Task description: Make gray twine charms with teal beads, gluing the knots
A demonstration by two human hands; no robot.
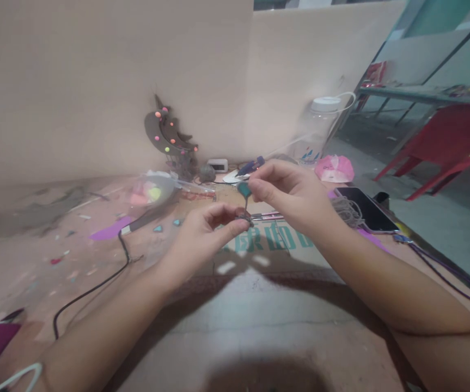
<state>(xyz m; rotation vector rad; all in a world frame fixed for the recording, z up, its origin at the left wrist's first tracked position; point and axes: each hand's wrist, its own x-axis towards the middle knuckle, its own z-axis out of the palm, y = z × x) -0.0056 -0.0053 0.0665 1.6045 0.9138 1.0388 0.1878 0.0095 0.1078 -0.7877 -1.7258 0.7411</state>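
Note:
My right hand (pixel 295 193) pinches a small teal heart-shaped piece (pixel 243 189) between thumb and fingertips. A thin strand (pixel 246 206) runs down from it to my left hand (pixel 214 226), whose thumb and fingers are closed on a small dark grey piece, possibly yarn (pixel 248 219). Both hands hover over a cardboard sheet (pixel 275 258) with green printed characters. Behind the fingertips lie scissors (pixel 269 216), partly hidden. To the left, small teal cut pieces (pixel 158 228) rest on the table.
A dark crescent decoration (pixel 153 130) with coloured dots stands against the wall. At right are a clear bottle (pixel 316 130), pink item (pixel 335 169), grey yarn (pixel 347 212) and phone (pixel 367 209). A black cable (pixel 91 283) crosses the left side, near a plastic bag (pixel 153 190).

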